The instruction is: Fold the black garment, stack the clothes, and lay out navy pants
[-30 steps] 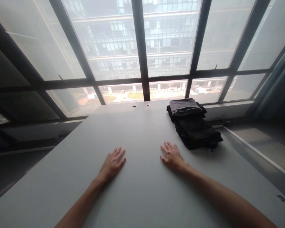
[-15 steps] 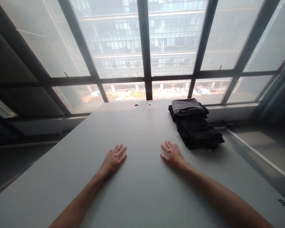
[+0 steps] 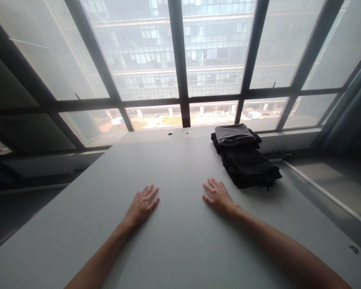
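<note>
Palm down on the white table (image 3: 174,237), my left hand (image 3: 142,204) lies flat with its fingers spread, holding nothing. My right hand (image 3: 219,196) rests the same way further right, fingers apart and nothing in it. A stack of folded black clothes (image 3: 249,166) lies just beyond and to the right of my right hand, apart from it. On the far part of that stack sits a folded dark grey garment (image 3: 233,134). Whether the stack holds shirts or trousers I cannot tell.
Two small round holes pierce the tabletop near its far edge, one being a dark cable hole (image 3: 170,134). A small dark mark (image 3: 353,249) shows at the table's right side. Behind the table stand large windows with dark frames (image 3: 183,80). A curtain (image 3: 349,108) hangs at the right.
The view has shifted and tilted slightly, so the windows and clothes appear a little further left. Both hands stay flat in place on the table.
</note>
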### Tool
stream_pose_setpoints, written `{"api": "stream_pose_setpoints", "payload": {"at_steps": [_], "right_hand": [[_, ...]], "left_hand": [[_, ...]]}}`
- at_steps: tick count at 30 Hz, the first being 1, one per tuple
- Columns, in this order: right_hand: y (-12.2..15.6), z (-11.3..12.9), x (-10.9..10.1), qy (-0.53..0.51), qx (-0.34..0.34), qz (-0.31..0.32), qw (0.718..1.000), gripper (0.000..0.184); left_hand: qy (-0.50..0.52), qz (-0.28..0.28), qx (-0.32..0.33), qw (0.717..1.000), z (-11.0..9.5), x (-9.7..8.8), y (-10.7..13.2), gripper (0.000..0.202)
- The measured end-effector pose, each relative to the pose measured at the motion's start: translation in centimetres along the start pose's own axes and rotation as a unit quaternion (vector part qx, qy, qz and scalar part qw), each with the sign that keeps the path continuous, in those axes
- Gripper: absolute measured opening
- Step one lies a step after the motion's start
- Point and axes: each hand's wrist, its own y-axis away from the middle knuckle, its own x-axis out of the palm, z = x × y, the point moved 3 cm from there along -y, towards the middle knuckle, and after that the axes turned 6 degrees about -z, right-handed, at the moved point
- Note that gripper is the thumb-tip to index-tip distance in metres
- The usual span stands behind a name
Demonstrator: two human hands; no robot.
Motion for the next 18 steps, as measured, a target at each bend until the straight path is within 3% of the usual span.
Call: {"api": "stream_pose_setpoints", "payload": {"at_steps": [18], "right_hand": [[-0.02,-0.15,-0.01,0.002,0.001,0.011,1.000,0.066]], "left_hand": [[0.000,-0.006,0.000,1.000,-0.29,-0.22,0.15,0.059]]}}
